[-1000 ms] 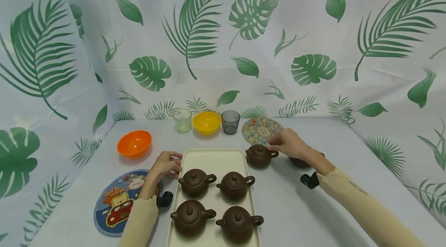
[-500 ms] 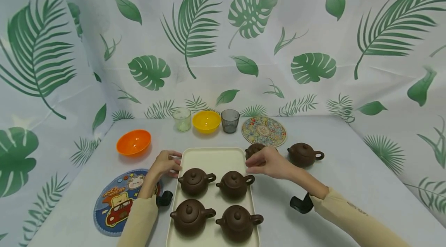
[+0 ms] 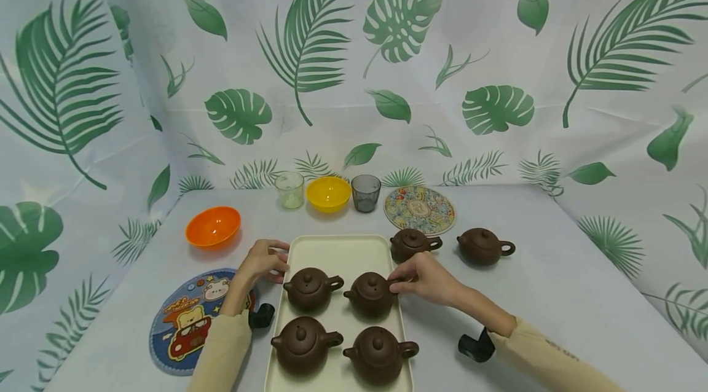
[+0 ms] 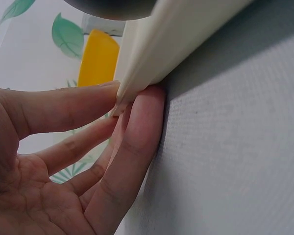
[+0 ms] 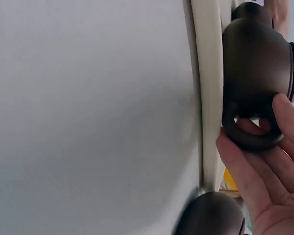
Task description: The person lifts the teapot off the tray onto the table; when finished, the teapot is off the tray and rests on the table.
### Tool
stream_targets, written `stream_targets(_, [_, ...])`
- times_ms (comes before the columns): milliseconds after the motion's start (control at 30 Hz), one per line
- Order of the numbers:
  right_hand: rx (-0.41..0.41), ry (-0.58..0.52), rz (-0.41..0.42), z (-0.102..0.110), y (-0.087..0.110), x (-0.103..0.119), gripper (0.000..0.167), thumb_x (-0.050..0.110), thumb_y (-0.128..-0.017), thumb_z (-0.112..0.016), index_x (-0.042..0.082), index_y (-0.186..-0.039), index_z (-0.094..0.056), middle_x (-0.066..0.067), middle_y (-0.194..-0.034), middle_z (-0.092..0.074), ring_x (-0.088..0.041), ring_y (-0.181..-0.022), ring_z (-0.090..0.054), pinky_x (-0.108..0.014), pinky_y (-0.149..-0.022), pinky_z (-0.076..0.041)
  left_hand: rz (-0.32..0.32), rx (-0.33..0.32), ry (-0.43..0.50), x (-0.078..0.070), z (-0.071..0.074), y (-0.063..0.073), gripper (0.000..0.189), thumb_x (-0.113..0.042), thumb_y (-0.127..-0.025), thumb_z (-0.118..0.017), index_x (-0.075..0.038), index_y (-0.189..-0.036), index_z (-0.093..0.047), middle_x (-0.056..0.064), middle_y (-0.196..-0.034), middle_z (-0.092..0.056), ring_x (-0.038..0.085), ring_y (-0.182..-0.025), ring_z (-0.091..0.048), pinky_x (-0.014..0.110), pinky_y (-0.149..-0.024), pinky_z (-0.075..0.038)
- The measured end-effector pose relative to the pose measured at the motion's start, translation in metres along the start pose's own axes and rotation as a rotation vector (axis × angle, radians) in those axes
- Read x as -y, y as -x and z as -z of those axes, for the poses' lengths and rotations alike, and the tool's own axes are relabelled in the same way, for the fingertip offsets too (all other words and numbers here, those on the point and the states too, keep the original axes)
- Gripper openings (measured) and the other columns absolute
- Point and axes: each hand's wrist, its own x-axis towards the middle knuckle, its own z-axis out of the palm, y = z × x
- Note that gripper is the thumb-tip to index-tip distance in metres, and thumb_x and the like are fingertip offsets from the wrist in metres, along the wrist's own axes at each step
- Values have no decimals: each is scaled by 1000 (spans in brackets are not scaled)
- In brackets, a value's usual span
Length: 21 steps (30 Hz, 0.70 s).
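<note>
Right hand (image 3: 428, 281) has shifted down from the loose dark teapot (image 3: 407, 247) beside the smooth cream tray's (image 3: 338, 250) upper-right corner to the round, matte-brown teapot (image 3: 369, 297) on the tray, just below frame centre, thumb and fingers curled in close at its loop handle (image 5: 254, 142). Left hand (image 3: 265, 262), left of centre, pinches the tray's raised rim (image 4: 142, 73), thumb above, finger underneath. Glossy orange bowl (image 3: 214, 228) sits mid-left.

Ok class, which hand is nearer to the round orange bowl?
Left: the left hand grips the cream rectangular tray, rightward of the bowl and nearer the camera; the right hand is farther off, across the tray, at a brown round teapot.
</note>
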Motion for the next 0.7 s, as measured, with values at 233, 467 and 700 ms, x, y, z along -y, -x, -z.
stream_targets(233, [-52, -25, -10, -4, 2, 1, 10, 10, -82, -74, 3, -89, -77, -4, -81, -74, 0, -62, -54, -17, -52, -44, -4, -1, -17, 0, 0, 0, 49, 12, -76, -64, 11, -125, -55, 21, -92, -64, 19, -63, -63, 36, -55, -59])
stream_targets(467, [-82, -48, 25, 2, 9, -2, 12, 9, -83, -73, 1, -91, -77, -6, -81, -74, 1, -69, -63, -19, -54, -51, 14, -5, -1, 0, 0, -1, 50, 13, -75, -66, 10, -124, -56, 20, -91, -65, 18, -63, -63, 35, -54, -59])
stream_targets(700, [-133, -46, 89, 27, 27, -8, 13, 8, -83, -73, -2, -92, -76, -9, -83, -74, -4, -73, -68, -23, -57, -56, 8, -3, -10, 0, -1, 1, 51, 12, -75, -67, 10, -124, -55, 21, -93, -65, 19, -63, -64, 36, -55, -59])
